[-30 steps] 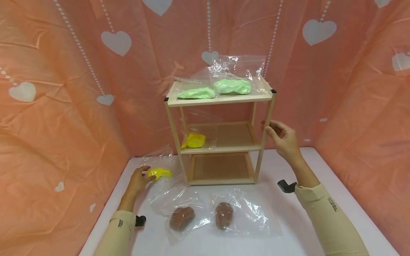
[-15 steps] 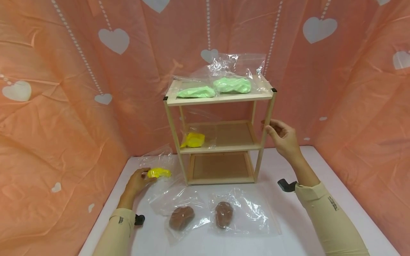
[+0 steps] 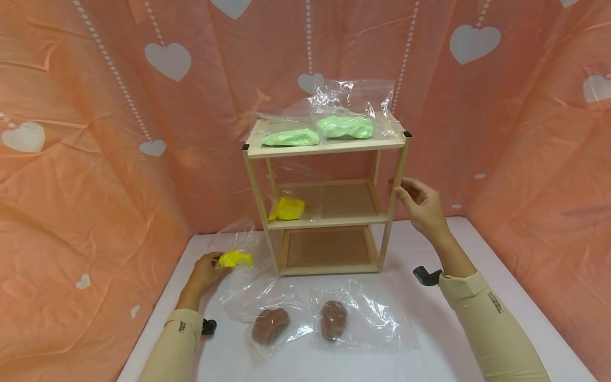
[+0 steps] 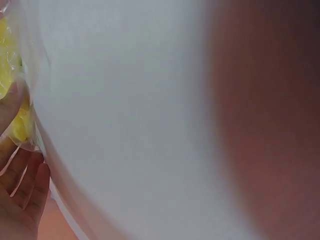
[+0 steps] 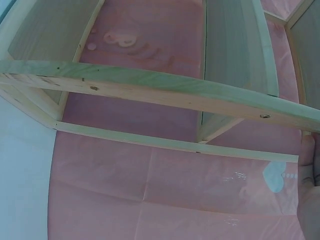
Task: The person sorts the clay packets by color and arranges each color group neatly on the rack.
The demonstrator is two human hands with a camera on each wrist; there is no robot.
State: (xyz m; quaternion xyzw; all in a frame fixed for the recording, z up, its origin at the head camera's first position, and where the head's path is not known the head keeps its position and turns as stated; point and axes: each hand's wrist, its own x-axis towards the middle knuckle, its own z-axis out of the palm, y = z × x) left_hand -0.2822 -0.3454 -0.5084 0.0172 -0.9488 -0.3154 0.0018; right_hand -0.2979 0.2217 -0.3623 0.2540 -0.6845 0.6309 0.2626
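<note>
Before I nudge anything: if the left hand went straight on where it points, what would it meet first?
The bagged yellow lump, which the left hand is touching. Beyond it, the front left shelf leg looks next in line, though depth is unclear.

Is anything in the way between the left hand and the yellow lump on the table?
No separate object is visible in the way: the left hand is right at the left end of the yellow lump. Only its own clear bag encloses it.
</note>
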